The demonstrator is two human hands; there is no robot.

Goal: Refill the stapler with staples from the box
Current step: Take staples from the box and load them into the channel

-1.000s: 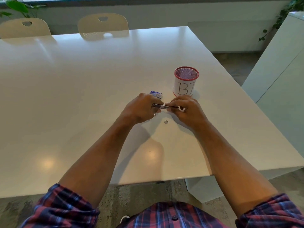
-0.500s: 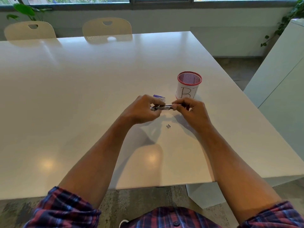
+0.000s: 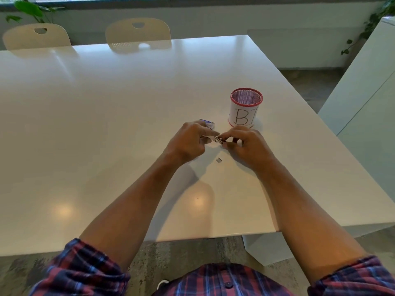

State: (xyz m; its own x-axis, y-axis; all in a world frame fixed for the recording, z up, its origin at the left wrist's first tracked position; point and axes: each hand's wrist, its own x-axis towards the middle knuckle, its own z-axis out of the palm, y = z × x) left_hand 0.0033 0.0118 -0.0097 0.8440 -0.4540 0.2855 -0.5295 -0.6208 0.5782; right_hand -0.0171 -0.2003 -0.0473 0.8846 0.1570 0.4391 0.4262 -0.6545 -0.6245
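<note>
here, a wide white worktop [image 3: 106,124] fills most of the view, glossy enough to mirror the ceiling lights near its front edge. two pale chairs [image 3: 139,33] stand tucked in along its far side, and a white cabinet [image 3: 363,99] sits off to the right. the person's bare forearms reach in from rolled plaid sleeves [image 3: 81,272] and meet over the right-centre of the worktop. the left hand [image 3: 190,139] is curled mostly closed, fingers and thumb pinched around one end of a small metal stapler [image 3: 215,139]. the right hand [image 3: 248,144] is bent over the other end, its fingertips gripping the stapler from the right, so both hands hold it between them just above the surface. whether the stapler's magazine is open cannot be told; it is too small and blurred. behind the right hand stands an upright pink mesh pen cup [image 3: 245,107] wrapped in a white paper label with handwritten letters. the small blue-and-white staple box [image 3: 208,123] lies on the worktop just beyond the left hand's knuckles, partly hidden by them, near the cup. a short loose strip of staples [image 3: 218,160] lies on the worktop just in front of the hands, touching neither.
</note>
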